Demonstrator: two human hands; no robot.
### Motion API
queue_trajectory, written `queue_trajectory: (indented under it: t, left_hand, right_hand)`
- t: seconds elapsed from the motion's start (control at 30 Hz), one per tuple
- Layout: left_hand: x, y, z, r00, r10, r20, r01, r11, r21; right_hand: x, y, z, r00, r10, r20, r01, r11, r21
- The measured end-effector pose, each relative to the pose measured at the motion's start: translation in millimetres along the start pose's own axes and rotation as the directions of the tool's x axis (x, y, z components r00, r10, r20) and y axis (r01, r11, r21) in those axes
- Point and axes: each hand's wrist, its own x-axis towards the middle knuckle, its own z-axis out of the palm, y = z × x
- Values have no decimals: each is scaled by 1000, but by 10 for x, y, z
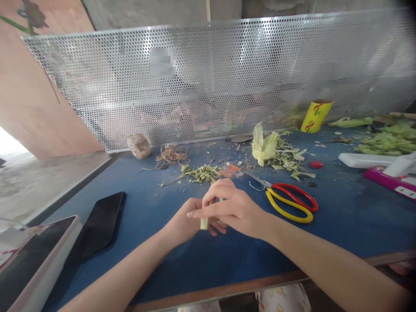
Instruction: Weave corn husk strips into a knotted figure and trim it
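Note:
My left hand (186, 219) and my right hand (238, 208) meet above the front middle of the blue table. Between them shows a pale green husk-like strip (203, 223), its lower end poking out below my fingers. My left fingers are closed around it, partly hidden behind my right hand. The right fingers bend over the strip from above. Just behind my hands lies a small heap of knotted green pieces (203, 173). To the right rest scissors (289, 199) with one red and one yellow handle loop, blades slightly apart.
A perforated metal screen (221, 78) stands along the back, with people behind it. Leafy husks (264, 149), a twine bundle (171, 156), a stone-like lump (139, 145) and a yellow roll (316, 116) lie before it. A black phone (102, 221) lies left; a white device (367, 160) is right.

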Motion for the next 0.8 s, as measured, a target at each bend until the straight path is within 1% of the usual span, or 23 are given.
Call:
queue_trajectory:
  t: [0.03,0.1,0.17,0.23,0.3,0.37,0.43,0.53,0.63,0.73,0.8]
  left_hand:
    - [-26,32,-5,1000,4,-26,-4,1000,7]
    - [-69,87,-14,993,19,-113,-15,999,38]
    - [-94,116,-27,993,11,-114,-9,1000,21]
    - [-102,121,-50,995,-4,-98,3,1000,-6]
    - [-102,118,-74,994,-21,-104,19,1000,-21]
    - [-103,121,-92,992,-33,-125,30,999,-29]
    - [-107,133,-100,990,-37,-137,31,998,-46]
    - [-117,156,-97,990,-32,-137,22,997,-75]
    - [-124,170,-87,987,-24,-158,10,996,-90]
    - [-123,168,-84,983,-22,-180,2,993,-114]
    - [-119,160,-87,985,-27,-173,4,991,-131]
  right_hand:
    - [-12,24,-46,1000,5,-11,-5,1000,-31]
    - [-29,69,-137,1000,-27,11,28,994,-104]
    - [-36,94,-206,996,-71,62,80,983,-167]
    - [-33,93,-245,988,-95,119,115,977,-178]
    - [-26,78,-256,980,-91,179,125,974,-188]
    - [-19,63,-248,974,-60,219,109,970,-218]
    - [-13,56,-232,974,-43,222,95,968,-232]
    - [-10,55,-217,973,-88,211,132,970,-205]
    - [-17,60,-220,974,-85,209,140,955,-263]
    - [-38,62,-222,980,-88,177,143,932,-332]
    - [-52,53,-215,989,-70,134,107,948,-298]
